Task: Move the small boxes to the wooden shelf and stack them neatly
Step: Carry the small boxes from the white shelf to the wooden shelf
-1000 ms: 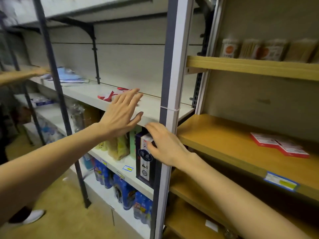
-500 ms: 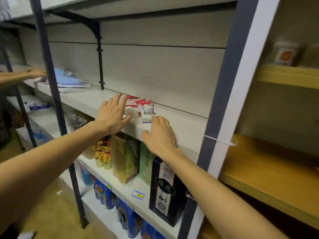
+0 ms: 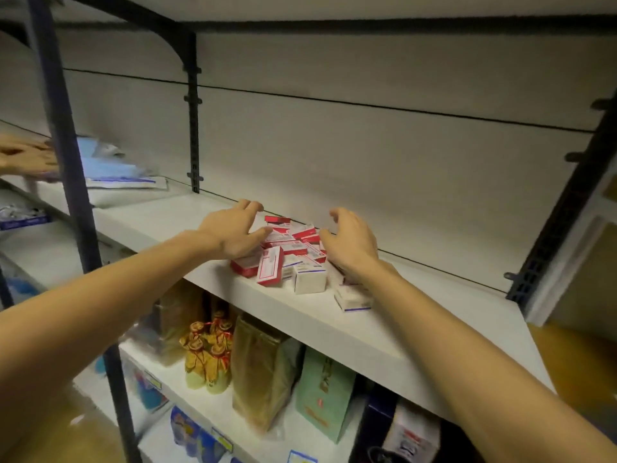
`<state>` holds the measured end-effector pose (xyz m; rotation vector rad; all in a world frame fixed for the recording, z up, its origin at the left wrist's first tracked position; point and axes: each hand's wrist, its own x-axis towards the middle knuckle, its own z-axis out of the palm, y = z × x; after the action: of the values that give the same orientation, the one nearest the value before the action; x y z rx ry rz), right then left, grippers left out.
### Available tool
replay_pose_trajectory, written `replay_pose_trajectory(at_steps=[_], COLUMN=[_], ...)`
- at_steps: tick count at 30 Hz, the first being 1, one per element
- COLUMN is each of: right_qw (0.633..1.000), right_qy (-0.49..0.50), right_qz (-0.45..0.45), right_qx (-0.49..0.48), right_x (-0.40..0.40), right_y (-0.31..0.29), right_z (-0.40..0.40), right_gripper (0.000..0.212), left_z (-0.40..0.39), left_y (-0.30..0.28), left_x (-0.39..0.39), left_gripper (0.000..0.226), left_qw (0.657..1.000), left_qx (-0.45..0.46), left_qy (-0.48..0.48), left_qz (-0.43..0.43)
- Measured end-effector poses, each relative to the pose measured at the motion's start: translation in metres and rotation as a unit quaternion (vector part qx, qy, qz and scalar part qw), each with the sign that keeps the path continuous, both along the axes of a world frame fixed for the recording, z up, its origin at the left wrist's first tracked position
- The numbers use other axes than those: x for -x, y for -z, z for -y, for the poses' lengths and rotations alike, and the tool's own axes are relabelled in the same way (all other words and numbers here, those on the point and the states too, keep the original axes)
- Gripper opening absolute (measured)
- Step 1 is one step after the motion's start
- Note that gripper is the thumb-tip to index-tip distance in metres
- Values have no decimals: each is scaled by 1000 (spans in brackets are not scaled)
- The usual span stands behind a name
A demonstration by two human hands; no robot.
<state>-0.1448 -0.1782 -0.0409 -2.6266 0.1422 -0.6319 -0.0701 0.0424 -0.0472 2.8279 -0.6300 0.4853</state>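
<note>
Loose heap of small red-and-white cardboard boxes point(image 3: 290, 253) lying jumbled on the white laminate shelf board point(image 3: 334, 322) of a dark-framed metal rack, near the back panel. Left hand point(image 3: 233, 233) at the heap's left edge, palm down, fingers spread and fairly straight, thumb touching the nearest red boxes, nothing gripped. Right hand point(image 3: 350, 242) at the heap's right side, fingers loosely curved and raised, wrist over a couple of boxes (actual contact hard to tell). Hands apart, bracketing the pile between them. One white box with a blue stripe point(image 3: 354, 297) lying slightly apart at front right, under the right forearm. Light wooden shelf point(image 3: 574, 355) visible at far right, lower down, well apart from the boxes. Below the white board: gold foil bag point(image 3: 260, 372), pale green paper bag point(image 3: 324, 392), cluster of small gold tied pouches point(image 3: 208, 352). Blue plastic packets point(image 3: 110, 168) further left on the same board, another person's hand point(image 3: 28, 158) beside them.
</note>
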Motion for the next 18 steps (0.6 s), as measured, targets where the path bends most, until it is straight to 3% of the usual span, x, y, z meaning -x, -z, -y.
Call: replay_pose_trajectory(at_steps=[7, 13, 18], right_qw=[997, 990, 985], right_qy=[-45, -88, -107], right_qz=[-55, -112, -130], right_qx=[21, 9, 24], right_x=[-57, -95, -120], right_y=[-3, -3, 1], right_z=[11, 17, 8], right_gripper=[51, 52, 52], left_z=[10, 20, 39], left_y=[5, -5, 11], left_x=[-61, -104, -131], left_gripper=[69, 65, 63], left_qw=[999, 997, 994], left_qx=[-27, -54, -49], left_qy=[15, -26, -20], left_qz=[-25, -37, -93])
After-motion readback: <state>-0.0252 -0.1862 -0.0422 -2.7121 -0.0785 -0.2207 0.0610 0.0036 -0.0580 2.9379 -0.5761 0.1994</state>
